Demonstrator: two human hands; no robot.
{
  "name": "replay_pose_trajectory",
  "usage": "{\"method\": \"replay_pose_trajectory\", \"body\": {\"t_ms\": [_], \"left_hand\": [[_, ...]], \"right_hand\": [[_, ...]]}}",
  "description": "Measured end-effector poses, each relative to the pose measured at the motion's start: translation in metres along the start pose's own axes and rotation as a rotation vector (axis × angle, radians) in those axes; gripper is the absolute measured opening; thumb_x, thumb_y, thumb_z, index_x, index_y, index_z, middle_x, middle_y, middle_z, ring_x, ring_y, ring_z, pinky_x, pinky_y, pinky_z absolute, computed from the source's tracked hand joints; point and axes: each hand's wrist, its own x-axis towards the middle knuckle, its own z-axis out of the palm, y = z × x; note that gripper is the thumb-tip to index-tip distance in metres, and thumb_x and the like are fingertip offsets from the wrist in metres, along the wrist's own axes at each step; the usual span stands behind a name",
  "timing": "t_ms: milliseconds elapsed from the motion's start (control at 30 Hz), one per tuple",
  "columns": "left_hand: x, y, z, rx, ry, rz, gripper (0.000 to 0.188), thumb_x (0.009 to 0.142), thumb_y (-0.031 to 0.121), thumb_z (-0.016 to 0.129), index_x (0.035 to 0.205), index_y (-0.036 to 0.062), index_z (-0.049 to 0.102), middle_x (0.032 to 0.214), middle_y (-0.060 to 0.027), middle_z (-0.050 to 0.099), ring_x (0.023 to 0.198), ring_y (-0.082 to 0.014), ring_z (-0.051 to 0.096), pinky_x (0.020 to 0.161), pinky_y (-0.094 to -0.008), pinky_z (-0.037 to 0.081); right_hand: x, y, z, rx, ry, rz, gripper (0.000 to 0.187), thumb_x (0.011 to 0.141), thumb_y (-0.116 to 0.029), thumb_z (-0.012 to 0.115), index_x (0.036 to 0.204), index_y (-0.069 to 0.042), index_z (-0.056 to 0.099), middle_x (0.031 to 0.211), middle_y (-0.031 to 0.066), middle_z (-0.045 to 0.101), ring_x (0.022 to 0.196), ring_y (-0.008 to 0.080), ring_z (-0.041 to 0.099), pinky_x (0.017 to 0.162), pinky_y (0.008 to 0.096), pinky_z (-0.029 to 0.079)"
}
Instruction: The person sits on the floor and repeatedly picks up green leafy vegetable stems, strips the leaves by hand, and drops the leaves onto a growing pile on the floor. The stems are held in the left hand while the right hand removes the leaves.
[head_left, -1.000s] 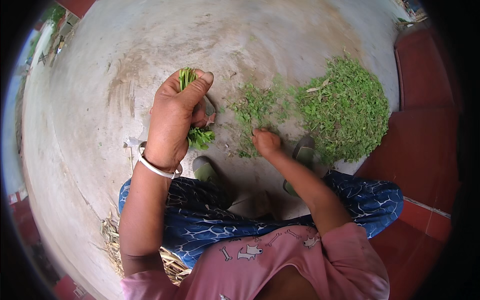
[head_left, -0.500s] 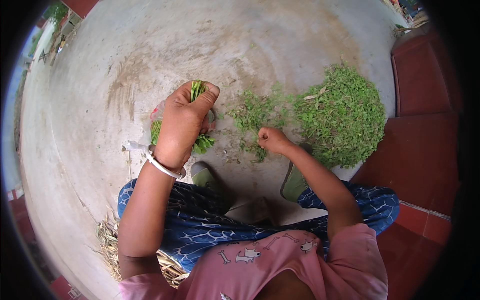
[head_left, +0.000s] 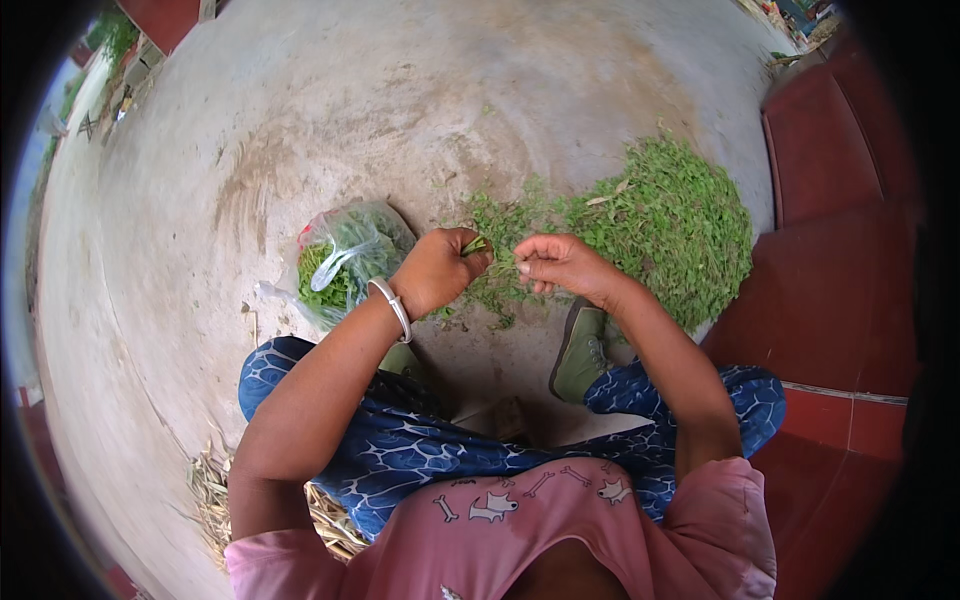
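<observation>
From far away, I can see the left hand [head_left: 440,270] with its grip pinching a small bunch of thin green stems [head_left: 475,245]. The stem ends poke out by the thumb, on the side that faces the right hand [head_left: 568,268]. I see the right hand just beside it, thumb and fingertips close together. I can't tell if that grip has a thin stem in it. Loose green leafy bits [head_left: 490,215] lie near both hands on the gray concrete floor [head_left: 330,110]. The big round heap of green leafy plants [head_left: 685,225] is to the right of both hands. To the left, near the left hand, sits a clear plastic bag [head_left: 338,264] with green leaves inside.
</observation>
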Motion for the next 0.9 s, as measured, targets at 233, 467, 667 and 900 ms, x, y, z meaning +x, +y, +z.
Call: {"method": "replay_pose_trajectory", "body": {"t_ms": [233,467,667,900], "left_hand": [[-0.001,0.001,0.004,-0.088,-0.111,-0.004,0.022,0.088,0.021,0.059,0.094,0.0009,0.063,0.057,0.0033,0.046,0.051,-0.0055,0.041,0.046,-0.0253,0.037],[-0.001,-0.003,0.006,-0.066,-0.134,0.02,0.023,0.088,0.022,0.059,0.083,0.0002,0.062,0.057,0.0034,0.045,0.051,-0.0055,0.041,0.046,-0.025,0.037],[-0.003,-0.001,0.007,-0.061,-0.129,0.043,0.022,0.088,0.02,0.059,0.077,0.001,0.06,0.056,0.003,0.044,0.052,-0.0054,0.04,0.046,-0.0251,0.037],[-0.006,0.005,0.008,0.059,-0.097,0.084,0.02,0.085,0.017,0.058,0.08,-0.0022,0.058,0.058,-0.0078,0.047,0.055,-0.0114,0.043,0.053,-0.0305,0.04]], "right_hand": [[-0.008,-0.011,0.009,0.071,0.049,0.004,0.022,0.09,-0.02,0.055,0.105,-0.004,0.056,0.082,0.0002,0.06,0.064,0.0055,0.053,0.058,0.0198,0.043],[-0.009,-0.01,0.011,0.02,0.036,-0.007,0.02,0.091,-0.021,0.053,0.103,-0.006,0.057,0.079,-0.0008,0.06,0.063,0.0049,0.051,0.056,0.0193,0.041],[-0.007,-0.014,0.016,-0.006,0.051,-0.023,0.018,0.091,-0.022,0.053,0.099,-0.007,0.058,0.076,-0.0021,0.059,0.062,0.0044,0.051,0.056,0.0192,0.041],[-0.006,-0.015,0.016,-0.024,0.042,-0.029,0.019,0.09,-0.023,0.054,0.099,-0.006,0.058,0.075,-0.002,0.059,0.063,0.0046,0.051,0.056,0.02,0.042]]}}
